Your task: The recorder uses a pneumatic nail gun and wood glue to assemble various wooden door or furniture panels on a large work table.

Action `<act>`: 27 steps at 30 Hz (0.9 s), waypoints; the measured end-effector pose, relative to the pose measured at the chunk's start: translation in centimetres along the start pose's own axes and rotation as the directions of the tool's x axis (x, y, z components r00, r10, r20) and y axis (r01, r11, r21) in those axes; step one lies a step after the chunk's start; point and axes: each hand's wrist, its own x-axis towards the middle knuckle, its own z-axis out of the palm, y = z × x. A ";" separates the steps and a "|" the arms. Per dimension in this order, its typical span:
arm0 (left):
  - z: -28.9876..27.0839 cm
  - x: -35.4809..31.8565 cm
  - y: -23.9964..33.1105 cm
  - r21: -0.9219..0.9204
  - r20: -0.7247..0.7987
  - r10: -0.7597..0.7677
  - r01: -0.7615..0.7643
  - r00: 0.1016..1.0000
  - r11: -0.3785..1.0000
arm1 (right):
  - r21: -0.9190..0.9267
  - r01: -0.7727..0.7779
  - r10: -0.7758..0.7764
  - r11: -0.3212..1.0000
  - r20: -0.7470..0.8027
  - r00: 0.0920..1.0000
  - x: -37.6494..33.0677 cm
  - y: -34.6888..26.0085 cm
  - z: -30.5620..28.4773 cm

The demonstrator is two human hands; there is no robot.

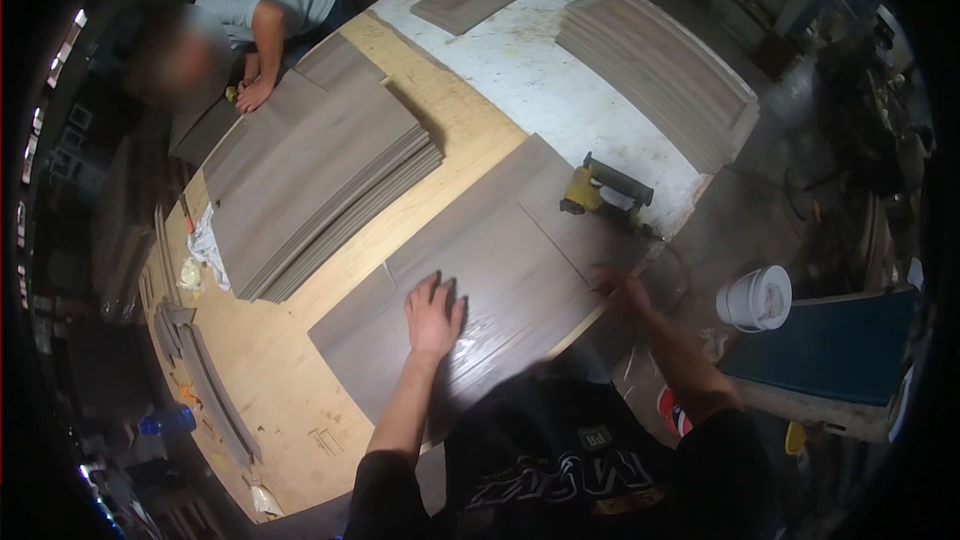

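Note:
My left hand [433,313] lies flat, fingers spread, on a large grey-brown wood-grain panel [490,260] that rests on the plywood workbench [270,360]. At the panel's near right edge my right hand [622,290] touches the board; it is blurred and I cannot tell its grip. A yellow and black nail gun [603,193] sits on the far right end of the same panel, beyond my right hand.
A thick stack of grey panels [320,175] lies to the left, where another person's hand [253,93] rests. More panels [655,65] are stacked at the back right on a white surface [520,60]. A white bucket [755,298] stands on the floor to the right. Narrow strips [205,380] line the left edge.

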 end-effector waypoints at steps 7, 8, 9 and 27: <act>5.0 10.7 0.0 -0.051 0.108 -0.127 0.133 0.986 0.990 | -0.098 0.076 -0.057 0.992 0.185 0.981 1.2 -7.2 -2.3; 5.2 11.3 0.2 -0.094 0.130 -0.144 0.157 0.981 0.983 | -0.108 0.137 -0.124 0.985 0.113 0.986 1.1 -7.1 -2.1; 5.5 11.9 0.2 -0.134 0.160 -0.164 0.186 0.973 0.973 | -0.098 0.122 -0.111 0.988 0.112 0.987 1.2 -6.8 -2.2; 6.7 13.8 3.1 -0.209 0.085 -0.181 0.195 0.980 0.958 | -0.097 0.124 -0.094 0.987 0.270 0.958 7.1 -7.1 -5.3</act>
